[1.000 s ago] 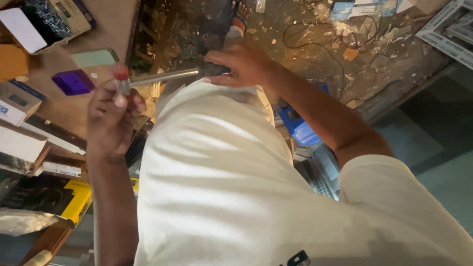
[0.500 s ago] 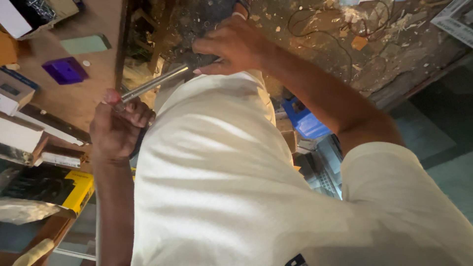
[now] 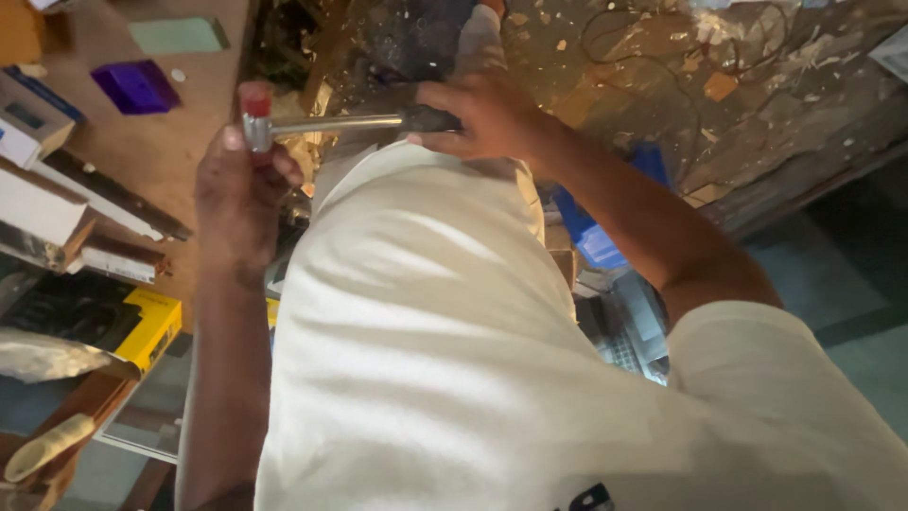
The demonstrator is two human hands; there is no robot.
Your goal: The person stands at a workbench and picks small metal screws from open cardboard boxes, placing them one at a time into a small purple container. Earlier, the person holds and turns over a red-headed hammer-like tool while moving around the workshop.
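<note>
I hold a small hammer (image 3: pixel 331 123) level in front of my white shirt (image 3: pixel 445 360). It has a red tip, a metal head and a thin metal shaft. My left hand (image 3: pixel 236 194) is closed around the head end, with the thumb against the metal just below the red tip. The dark grip at the other end sits inside my right hand (image 3: pixel 478 118). The lower part of the hammer head is hidden behind my left fingers.
A wooden bench (image 3: pixel 180 161) on the left carries a purple box (image 3: pixel 137 85), a green card (image 3: pixel 178 35), white boxes (image 3: pixel 38 203) and a yellow-and-black box (image 3: pixel 151 326). A blue bin (image 3: pixel 591 237) stands under my right arm. The floor (image 3: pixel 681 85) beyond is littered with debris and wire.
The hammer shaft has swung from a tilt to level. My left hand has risen a little, so the red tip shows above it again. My right hand keeps its grip on the handle.
</note>
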